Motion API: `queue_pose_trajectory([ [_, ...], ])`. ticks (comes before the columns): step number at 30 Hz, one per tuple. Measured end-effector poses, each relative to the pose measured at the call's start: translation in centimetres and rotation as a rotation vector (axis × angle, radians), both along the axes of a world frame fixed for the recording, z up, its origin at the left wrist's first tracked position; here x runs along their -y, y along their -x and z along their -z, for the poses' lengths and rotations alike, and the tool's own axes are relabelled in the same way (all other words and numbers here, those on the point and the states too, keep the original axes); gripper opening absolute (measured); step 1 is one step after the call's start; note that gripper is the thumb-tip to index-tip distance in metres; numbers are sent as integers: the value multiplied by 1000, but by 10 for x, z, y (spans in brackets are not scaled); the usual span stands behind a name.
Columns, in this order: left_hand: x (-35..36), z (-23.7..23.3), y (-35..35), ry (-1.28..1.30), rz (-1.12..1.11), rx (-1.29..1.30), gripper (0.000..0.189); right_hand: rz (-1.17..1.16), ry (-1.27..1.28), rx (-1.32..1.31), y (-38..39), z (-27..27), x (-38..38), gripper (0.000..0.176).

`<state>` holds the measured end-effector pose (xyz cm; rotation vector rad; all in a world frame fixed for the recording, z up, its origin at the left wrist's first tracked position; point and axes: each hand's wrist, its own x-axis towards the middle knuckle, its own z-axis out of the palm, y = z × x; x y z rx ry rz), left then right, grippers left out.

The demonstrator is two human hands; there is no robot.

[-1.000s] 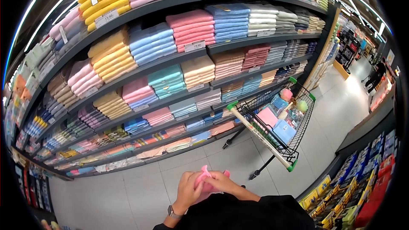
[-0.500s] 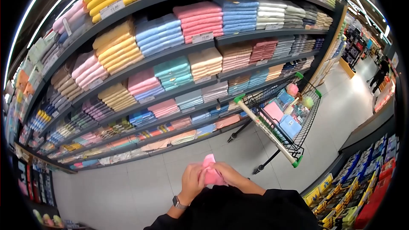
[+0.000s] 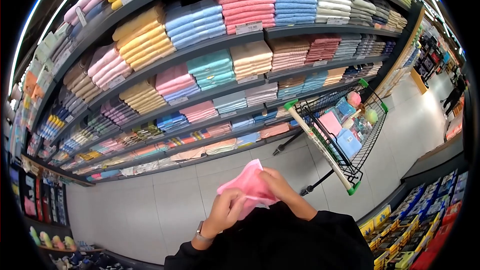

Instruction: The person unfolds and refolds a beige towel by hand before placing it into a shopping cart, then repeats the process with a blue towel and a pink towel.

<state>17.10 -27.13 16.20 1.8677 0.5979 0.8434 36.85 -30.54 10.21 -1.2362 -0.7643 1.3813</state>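
Note:
Low in front of my body a small pink cloth [image 3: 250, 182] is spread between my two hands, with a darker fold in its middle. My left hand [image 3: 226, 211], a watch on its wrist, pinches the cloth's near left side. On the other side, the fingers of my right hand [image 3: 276, 184] close on its right edge. Part of the cloth's lower edge hangs near my black clothing.
Shelves [image 3: 195, 47] with stacks of folded towels [image 3: 245, 7] curve across the front. A shopping cart [image 3: 345, 135] with goods in it stands to the right. Packaged goods [image 3: 410, 220] fill a low display at lower right. A person [image 3: 454, 95] stands far along the aisle.
The pink cloth, bunched between my hands before, is now spread wider. My hands have moved apart and slightly up. The view has shifted a little, so the cart sits farther right.

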Motion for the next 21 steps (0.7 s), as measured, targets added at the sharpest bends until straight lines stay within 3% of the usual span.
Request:
queue_pose_trajectory([
  [6, -5, 11, -9, 182, -19, 36, 11, -202, -179, 273, 4, -11, 1, 24],
  [12, -14, 11, -13, 383, -104, 266, 9, -351, -190, 155, 6, -28, 12, 22],
  [18, -11, 32, -8, 424, -168, 223, 10, -235, -253, 154, 21, -22, 20, 23],
  [21, -6, 34, -11, 413, -223, 189, 12, -251, -294, 489, 33, -25, 19, 25],
])
